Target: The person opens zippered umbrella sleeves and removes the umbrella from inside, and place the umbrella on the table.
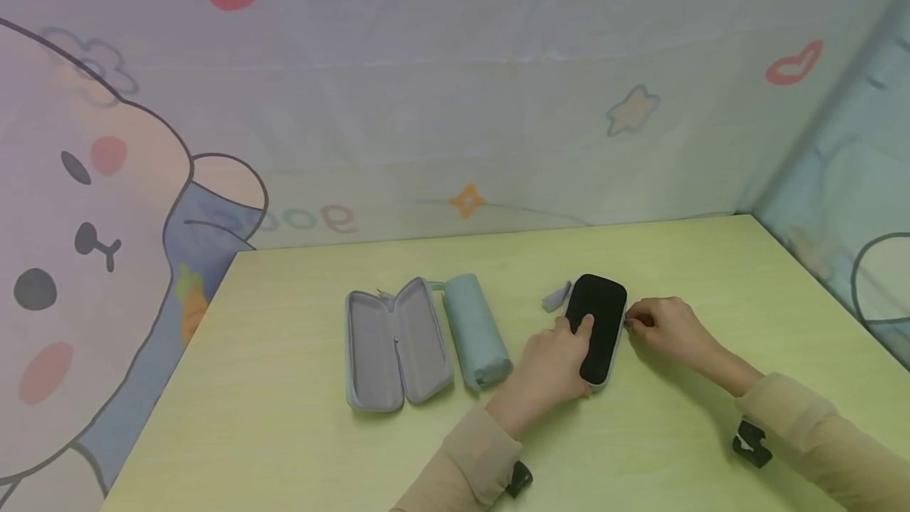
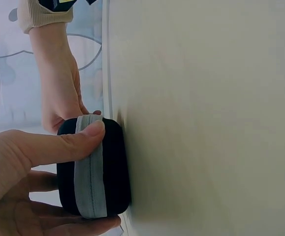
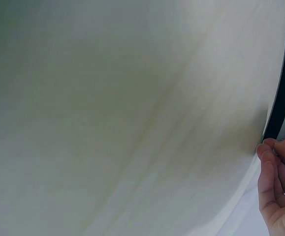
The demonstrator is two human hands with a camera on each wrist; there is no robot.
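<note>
My left grip [image 1: 553, 358] is partly closed, holding the near end of the black case [image 1: 604, 306] on the worktop [image 1: 249, 370], my thumb on its grey zip band [image 2: 89, 184]. My right grip [image 1: 667, 330] pinches a small piece, too tiny to identify, at its right edge. A teal pouch [image 1: 476, 330] lies left.
</note>
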